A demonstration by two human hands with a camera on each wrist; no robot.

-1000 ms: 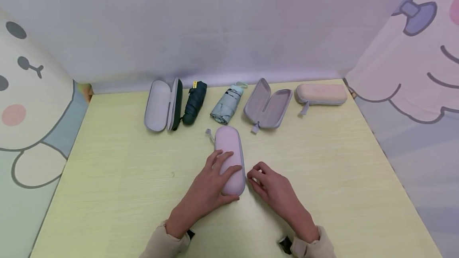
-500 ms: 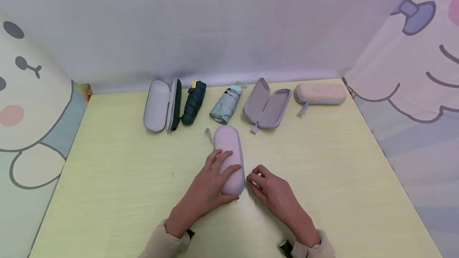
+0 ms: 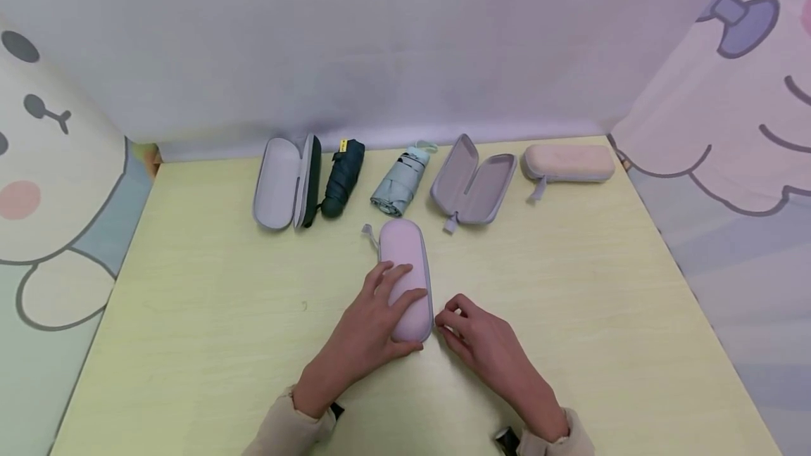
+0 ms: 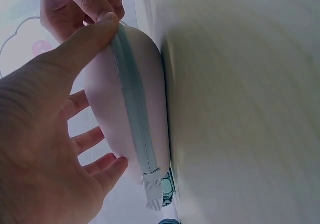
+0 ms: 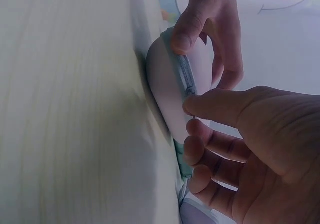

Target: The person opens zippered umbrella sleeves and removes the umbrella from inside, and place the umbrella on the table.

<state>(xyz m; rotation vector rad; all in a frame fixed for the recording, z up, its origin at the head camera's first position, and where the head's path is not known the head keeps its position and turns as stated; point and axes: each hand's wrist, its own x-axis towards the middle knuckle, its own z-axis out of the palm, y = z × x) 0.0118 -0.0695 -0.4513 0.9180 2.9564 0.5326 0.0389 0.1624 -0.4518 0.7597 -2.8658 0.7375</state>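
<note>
A closed pink zip case (image 3: pixel 402 245) lies lengthwise on the table. My left hand (image 3: pixel 361 333) grips it, fingers spread over its top and thumb at the near end. By its lower right edge, my right hand (image 3: pixel 491 343) has its fingers bent. In the right wrist view the thumb and index finger of the right hand (image 5: pixel 265 139) pinch a small zipper pull (image 5: pixel 191 91), largely covered by the fingertips. The left wrist view shows a grey fabric tab (image 4: pixel 153 189) at the zip's far end.
Behind, from left to right, are an open case with a grey inside (image 3: pixel 277 185), a dark folded umbrella (image 3: pixel 343 178), a light blue folded umbrella (image 3: pixel 402 181), an open greyish-purple case (image 3: pixel 491 188) and a closed peach case (image 3: pixel 569 162). A curtain (image 3: pixel 380 55) stands behind the table.
My right hand has moved slightly towards me along the case's right edge. The left hand and the pink case have stayed in place.
</note>
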